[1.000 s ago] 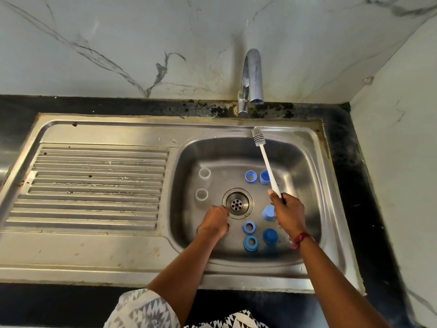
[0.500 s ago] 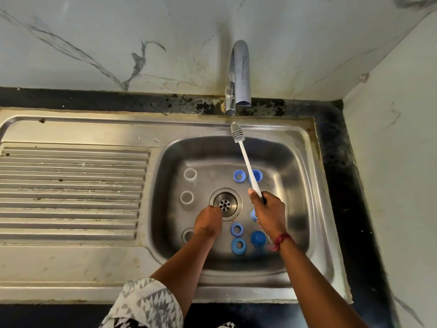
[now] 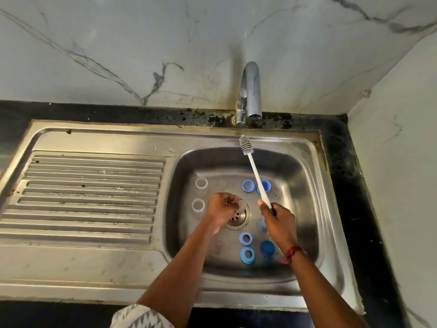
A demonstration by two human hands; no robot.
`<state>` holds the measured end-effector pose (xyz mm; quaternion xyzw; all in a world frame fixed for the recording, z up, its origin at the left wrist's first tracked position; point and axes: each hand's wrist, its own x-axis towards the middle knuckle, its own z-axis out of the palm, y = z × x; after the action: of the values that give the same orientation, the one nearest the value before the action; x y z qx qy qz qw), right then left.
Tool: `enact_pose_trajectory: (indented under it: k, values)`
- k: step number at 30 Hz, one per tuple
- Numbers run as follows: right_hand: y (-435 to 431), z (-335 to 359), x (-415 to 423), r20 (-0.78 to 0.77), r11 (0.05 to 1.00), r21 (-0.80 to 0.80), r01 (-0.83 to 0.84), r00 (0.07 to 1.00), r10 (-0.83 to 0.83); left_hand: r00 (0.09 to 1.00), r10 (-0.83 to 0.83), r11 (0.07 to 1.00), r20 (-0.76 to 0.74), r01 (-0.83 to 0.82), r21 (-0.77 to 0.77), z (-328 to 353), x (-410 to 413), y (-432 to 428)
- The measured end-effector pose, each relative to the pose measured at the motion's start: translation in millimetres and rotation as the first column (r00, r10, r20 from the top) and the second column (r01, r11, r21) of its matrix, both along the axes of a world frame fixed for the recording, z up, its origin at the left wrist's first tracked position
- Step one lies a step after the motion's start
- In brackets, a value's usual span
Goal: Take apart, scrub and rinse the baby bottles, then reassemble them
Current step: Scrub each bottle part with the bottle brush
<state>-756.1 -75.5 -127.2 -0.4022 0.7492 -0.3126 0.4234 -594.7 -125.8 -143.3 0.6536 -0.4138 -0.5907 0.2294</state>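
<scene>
Gripping brush (image 3: 254, 171), right hand (image 3: 280, 223) over sink (image 3: 142, 138).

The light on my feed is soft and even but rather dim, and the marble wall (image 3: 118, 43) is the brightest area. The basin (image 3: 295, 185) sits in shade, darkest along its left and near walls. A hard highlight runs down the faucet (image 3: 250, 91), and the draining board (image 3: 89, 185) carries a dull sheen. The black counter (image 3: 343, 174) swallows all detail. The left hand (image 3: 222, 209) is smeared by motion, so the clear piece (image 3: 241, 205) in its fingers barely reads. The right hand (image 3: 280, 223) and its brush (image 3: 254, 171) look sharper. Straight edges bow towards the corners of my wide lens.
</scene>
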Motion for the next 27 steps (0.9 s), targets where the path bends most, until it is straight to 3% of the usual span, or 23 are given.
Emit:
enact_pose_trajectory:
  k: [2,5,8,10,13,15,18,27]
  values:
    - [2.4,1.6,2.1,0.013,1.0,-0.005,0.006,1.0,-0.006,0.926,0.243,0.97,-0.289,-0.235,0.06,19.8,6.6,-4.7]
    - [8.2,6.1,6.5,0.07,1.0,-0.003,0.0,0.998,0.0,0.756,0.438,0.89,-0.487,-0.441,0.116,42.5,23.2,-16.3]
    - [14.8,9.6,12.4,0.097,0.999,-0.028,-0.04,0.994,0.043,0.605,0.555,0.802,-0.571,-0.57,0.177,56.7,45.9,-26.1]
    - [18.4,11.7,17.7,0.037,0.993,-0.057,-0.1,0.994,0.102,0.507,0.607,0.745,-0.611,-0.631,0.217,67.2,61.6,-28.4]
    - [23.3,18.7,24.7,-0.092,0.97,-0.099,-0.221,0.973,0.212,0.429,0.675,0.669,-0.6,-0.699,0.253,81.7,80.1,-27.7]
    - [26.9,25.7,29.6,-0.134,0.95,-0.116,-0.29,0.952,0.274,0.42,0.696,0.645,-0.582,-0.722,0.25,88.0,90.6,-27.1]
    - [31.6,30.5,36.0,-0.247,0.919,-0.125,-0.375,0.908,0.337,0.48,0.684,0.666,-0.548,-0.719,0.201,94.0,98.7,-25.3]
    - [35.7,39.1,42.3,-0.423,0.896,-0.25,-0.367,0.874,0.24,0.538,0.672,0.675,-0.509,-0.727,0.123,106.0,98.3,-20.0]
